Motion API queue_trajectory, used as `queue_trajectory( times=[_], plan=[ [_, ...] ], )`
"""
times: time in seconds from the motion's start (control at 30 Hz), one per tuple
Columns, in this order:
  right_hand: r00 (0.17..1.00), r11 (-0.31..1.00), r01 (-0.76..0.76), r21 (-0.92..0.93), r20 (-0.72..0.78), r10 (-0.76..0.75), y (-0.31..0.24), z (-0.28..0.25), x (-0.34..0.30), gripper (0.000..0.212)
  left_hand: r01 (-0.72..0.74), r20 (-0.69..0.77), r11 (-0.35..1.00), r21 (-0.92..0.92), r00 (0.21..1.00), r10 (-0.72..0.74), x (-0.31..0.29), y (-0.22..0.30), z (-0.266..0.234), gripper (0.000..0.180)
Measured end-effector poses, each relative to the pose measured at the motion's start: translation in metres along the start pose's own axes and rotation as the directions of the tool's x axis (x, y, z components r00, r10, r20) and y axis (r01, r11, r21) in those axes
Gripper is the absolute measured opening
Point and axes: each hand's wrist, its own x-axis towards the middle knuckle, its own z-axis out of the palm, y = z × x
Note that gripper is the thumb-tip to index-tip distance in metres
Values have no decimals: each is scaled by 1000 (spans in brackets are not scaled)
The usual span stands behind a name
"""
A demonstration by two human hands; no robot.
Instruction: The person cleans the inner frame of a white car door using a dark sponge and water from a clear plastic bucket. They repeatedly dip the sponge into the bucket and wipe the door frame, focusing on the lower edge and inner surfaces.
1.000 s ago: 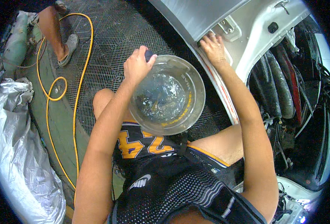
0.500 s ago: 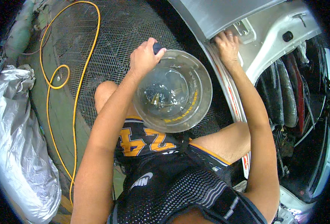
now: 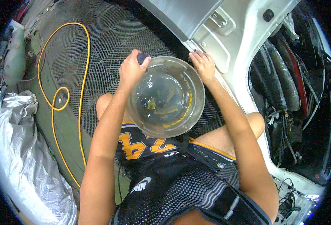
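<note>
Closed round a small dark block [image 3: 142,59], my left hand [image 3: 132,71] is at the far-left rim of a see-through bucket [image 3: 198,103]. Water [image 3: 156,87] lies inside the bucket, with several brownish flat pieces [image 3: 166,109] in it. The bucket stands between my legs. To the right of it, my right hand [image 3: 204,66] rests with fingers extended on the edge of the pale car body frame [image 3: 237,75], just below the corner of a grey panel [image 3: 180,17]. Nothing shows in the right hand; its palm side is hidden.
A yellow hose [image 3: 87,71] loops over the dark grid mat [image 3: 109,45] on the left. Crumpled silver sheeting [image 3: 30,157] lies at the far left, below a greenish cylinder [image 3: 14,56]. Dark parts and loose wires [image 3: 281,120] show inside the car body opening at right.
My right hand has come down along the body frame, nearer the bucket. My left hand still holds the dark block at the rim. The whole view has shifted.
</note>
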Motion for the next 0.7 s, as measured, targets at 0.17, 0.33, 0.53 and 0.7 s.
queue_trajectory(
  times=[0.17,0.33,0.53,0.7],
  plan=[
    [927,976,129,-174,370,-57,3,-8,-9,64,5,10,1000,16,1000,-6,2,4,0,46],
    [887,953,170,-250,461,-37,-4,-3,35,66,-38,-30,999,-3,999,38,-3,-3,-1,46],
    [918,989,102,-110,394,-51,5,-8,1,62,-24,5,1000,7,1000,24,2,-1,1,46],
    [952,990,14,141,301,-57,8,3,35,56,-22,15,1000,-1,1000,22,4,-4,3,47]
  ],
)
